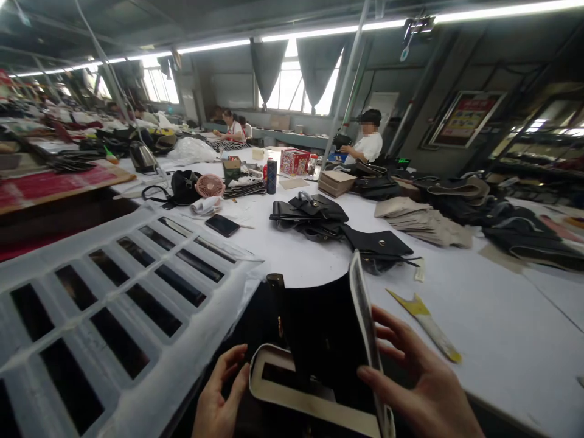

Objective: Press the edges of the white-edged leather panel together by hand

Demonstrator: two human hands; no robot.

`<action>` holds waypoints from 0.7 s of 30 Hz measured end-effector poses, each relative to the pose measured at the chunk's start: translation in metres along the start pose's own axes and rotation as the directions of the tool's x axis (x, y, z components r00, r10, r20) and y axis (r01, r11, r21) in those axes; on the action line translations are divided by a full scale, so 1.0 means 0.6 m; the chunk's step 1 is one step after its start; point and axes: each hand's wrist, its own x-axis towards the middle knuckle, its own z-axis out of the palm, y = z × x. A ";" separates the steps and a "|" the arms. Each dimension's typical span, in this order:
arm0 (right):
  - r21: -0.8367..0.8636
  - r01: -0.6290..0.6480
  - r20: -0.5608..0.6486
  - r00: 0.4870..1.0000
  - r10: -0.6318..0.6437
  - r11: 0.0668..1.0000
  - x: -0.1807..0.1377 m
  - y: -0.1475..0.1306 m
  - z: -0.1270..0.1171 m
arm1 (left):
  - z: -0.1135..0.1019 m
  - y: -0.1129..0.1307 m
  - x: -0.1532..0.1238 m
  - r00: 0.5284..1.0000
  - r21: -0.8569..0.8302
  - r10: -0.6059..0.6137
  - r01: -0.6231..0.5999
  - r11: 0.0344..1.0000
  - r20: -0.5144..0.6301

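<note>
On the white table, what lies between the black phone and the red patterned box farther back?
In the head view, between the phone and the red box lie a stack of dark flat pieces and an upright dark can on the white table.

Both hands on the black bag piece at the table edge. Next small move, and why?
Probably press the raised black panel down onto the pale-edged piece under it. The right hand holds the panel's edge upright, the left hand steadies the lower piece's rounded corner, and the two parts are not yet flat together. That is a judgement only.
</note>
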 end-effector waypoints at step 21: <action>-0.764 0.566 0.326 0.752 -0.572 0.309 -0.008 0.051 0.028 | 0.034 0.012 -0.024 1.000 -0.139 0.016 -0.017 0.990 -0.006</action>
